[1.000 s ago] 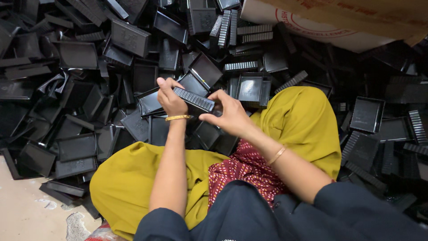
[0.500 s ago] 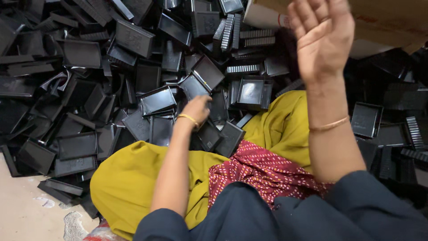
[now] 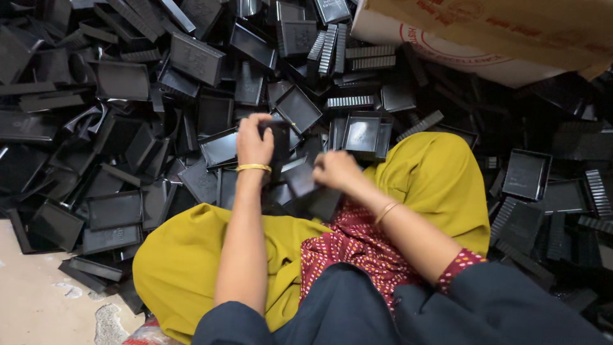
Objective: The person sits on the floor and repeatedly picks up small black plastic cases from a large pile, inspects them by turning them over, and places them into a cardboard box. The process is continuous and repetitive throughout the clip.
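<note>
Pale concrete floor (image 3: pixel 38 300) showed at lower left, beside yellow-clad knees (image 3: pixel 191 255). Above the lap, the left hand (image 3: pixel 254 142) gripped an upright black plastic piece (image 3: pixel 278 142); the right hand (image 3: pixel 337 170) closed on a second black tray (image 3: pixel 300 176). Beyond lay heaped black trays (image 3: pixel 121 76). Farthest, upper right, sat a tan cardboard carton (image 3: pixel 511 32) bearing a red circular mark.

Soft, even indoor light; hands slightly motion-blurred, black plastic faintly glinting.
</note>
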